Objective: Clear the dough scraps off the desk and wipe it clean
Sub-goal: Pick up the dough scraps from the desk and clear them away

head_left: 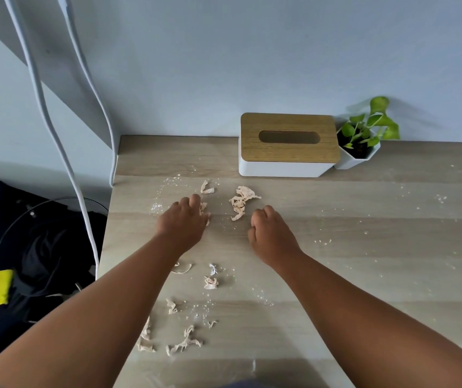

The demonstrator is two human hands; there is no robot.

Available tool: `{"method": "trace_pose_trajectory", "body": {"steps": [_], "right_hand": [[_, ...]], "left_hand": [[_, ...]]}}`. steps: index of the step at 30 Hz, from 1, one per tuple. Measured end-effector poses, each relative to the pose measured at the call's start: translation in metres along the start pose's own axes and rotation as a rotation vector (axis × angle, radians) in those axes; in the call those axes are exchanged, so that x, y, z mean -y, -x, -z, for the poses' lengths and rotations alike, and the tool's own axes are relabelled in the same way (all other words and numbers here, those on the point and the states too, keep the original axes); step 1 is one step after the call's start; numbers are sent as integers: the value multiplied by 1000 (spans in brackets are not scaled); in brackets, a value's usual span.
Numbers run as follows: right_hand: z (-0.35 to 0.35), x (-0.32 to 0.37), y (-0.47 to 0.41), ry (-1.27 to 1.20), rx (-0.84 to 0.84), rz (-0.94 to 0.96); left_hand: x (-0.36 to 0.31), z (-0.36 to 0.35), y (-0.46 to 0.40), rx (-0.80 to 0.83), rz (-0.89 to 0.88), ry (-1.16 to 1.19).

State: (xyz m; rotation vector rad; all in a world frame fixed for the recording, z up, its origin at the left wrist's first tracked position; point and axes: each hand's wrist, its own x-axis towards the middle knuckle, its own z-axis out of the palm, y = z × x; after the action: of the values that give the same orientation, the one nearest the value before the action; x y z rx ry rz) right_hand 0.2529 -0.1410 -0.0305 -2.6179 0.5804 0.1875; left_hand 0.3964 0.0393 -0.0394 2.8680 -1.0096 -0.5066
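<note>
Pale dough scraps point(241, 202) lie scattered across the wooden desk point(364, 219), gathering barely begun: the left hand point(182, 223) reaches, fingers extended, onto a small piece, the right hand point(269, 236) hovers curled and seemingly empty, so pinching comes next.

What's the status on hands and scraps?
Left hand on scraps by its fingertips; right hand curled, apparently empty. Dough scraps and flour still across desk. Tissue box at back, nothing blocking.
</note>
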Motion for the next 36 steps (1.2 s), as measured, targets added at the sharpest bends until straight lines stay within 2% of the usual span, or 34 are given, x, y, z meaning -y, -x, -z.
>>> {"method": "trace_pose_trajectory", "body": {"steps": [5,10,12,14,15,18,22,26,36], "right_hand": [[-5,-7,5,58,-5,64],[-7,-15,16,235,-22,222],[-9,-18,22,249,-38,258],[-9,-21,23,165,-18,222],[-7,-21,22,112,-5,183],[1,-19,16,46,70,78],[13,-13,0,9,-34,33],[16,-6,-18,43,-138,36],[-1,9,-52,221,-32,-33]], "left_hand": [[-2,2,4,29,-23,-79],[-4,11,9,116,0,131],[2,11,5,30,6,159],[1,14,3,38,35,303],[5,8,-2,-23,20,280],[7,7,-10,-5,-12,231],[2,15,-17,-57,-44,228],[1,14,-23,-87,-32,212],[0,5,-44,-99,33,161]]}}
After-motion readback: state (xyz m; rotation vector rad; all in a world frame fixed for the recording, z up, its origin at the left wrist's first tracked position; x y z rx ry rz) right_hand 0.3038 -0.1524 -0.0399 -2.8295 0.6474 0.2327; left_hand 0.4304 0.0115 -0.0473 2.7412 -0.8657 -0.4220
